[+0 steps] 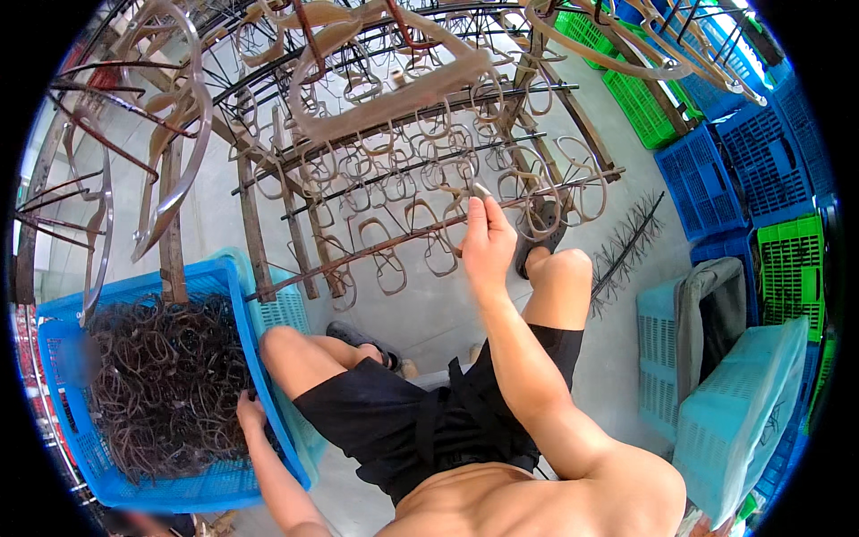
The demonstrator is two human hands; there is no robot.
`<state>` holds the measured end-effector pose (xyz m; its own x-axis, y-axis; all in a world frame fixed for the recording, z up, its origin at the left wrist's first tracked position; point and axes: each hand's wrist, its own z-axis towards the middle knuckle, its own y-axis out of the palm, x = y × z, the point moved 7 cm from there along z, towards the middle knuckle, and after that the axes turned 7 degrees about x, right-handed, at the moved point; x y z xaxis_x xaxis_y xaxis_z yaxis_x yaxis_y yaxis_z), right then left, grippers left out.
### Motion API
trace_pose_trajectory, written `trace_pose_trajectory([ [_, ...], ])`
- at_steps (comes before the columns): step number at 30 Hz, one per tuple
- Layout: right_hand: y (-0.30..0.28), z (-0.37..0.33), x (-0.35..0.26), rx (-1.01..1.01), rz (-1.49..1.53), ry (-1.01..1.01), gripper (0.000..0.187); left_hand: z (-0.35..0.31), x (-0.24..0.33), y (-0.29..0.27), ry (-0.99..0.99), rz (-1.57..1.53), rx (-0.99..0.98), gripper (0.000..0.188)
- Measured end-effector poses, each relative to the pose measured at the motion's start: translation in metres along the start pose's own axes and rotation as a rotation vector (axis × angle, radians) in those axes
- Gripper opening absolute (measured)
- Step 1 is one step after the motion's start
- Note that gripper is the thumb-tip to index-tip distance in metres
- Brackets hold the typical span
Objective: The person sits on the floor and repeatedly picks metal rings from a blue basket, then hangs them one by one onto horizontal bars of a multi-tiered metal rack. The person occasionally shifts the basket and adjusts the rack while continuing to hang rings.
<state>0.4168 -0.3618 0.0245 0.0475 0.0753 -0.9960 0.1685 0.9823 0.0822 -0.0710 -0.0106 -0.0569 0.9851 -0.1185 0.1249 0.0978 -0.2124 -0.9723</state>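
Observation:
My right hand [489, 240] is raised in front of a rack, fingers and thumb pinched together. A small grey tip [480, 191] sticks up from the fingers; the rest of that piece is hidden. Around it hang translucent beige loop-shaped pieces [382, 255] on a thin reddish-brown bar [358, 261]. My left hand [252, 413] is at the inner right side of a blue plastic crate [170, 497], against a heap of tangled dark brown loops [170, 385]. Its fingers look curled, partly hidden by the heap, and what they hold cannot be made out.
Rack posts [171, 224] stand ahead, with large loops [394, 98] hanging close overhead. A spiky black rod [629, 255] lies on the grey floor to the right. Light teal crates [734, 421], blue crates [702, 183] and green crates [792, 268] are stacked on the right side.

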Motion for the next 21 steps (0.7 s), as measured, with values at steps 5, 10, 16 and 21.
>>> trace_pose_trajectory([
  [5, -0.01, 0.014, 0.002, 0.004, -0.027, 0.011, 0.023, -0.007, 0.015, -0.018, -0.158, -0.55, -0.032, 0.028],
  [10, -0.004, 0.012, -0.004, -0.045, -0.018, 0.032, 0.024, -0.031, 0.017, -0.078, -0.16, -1.16, 0.108, 0.028],
  [16, 0.013, -0.091, -0.088, -0.107, -0.399, -0.613, 0.029, -0.088, 0.084, -0.119, 0.194, -1.525, 0.025, 0.03],
  [21, 0.074, -0.221, -0.084, -0.885, 0.166, 0.104, 0.031, -0.166, 0.174, -0.096, 0.648, -1.429, -0.309, 0.032],
])
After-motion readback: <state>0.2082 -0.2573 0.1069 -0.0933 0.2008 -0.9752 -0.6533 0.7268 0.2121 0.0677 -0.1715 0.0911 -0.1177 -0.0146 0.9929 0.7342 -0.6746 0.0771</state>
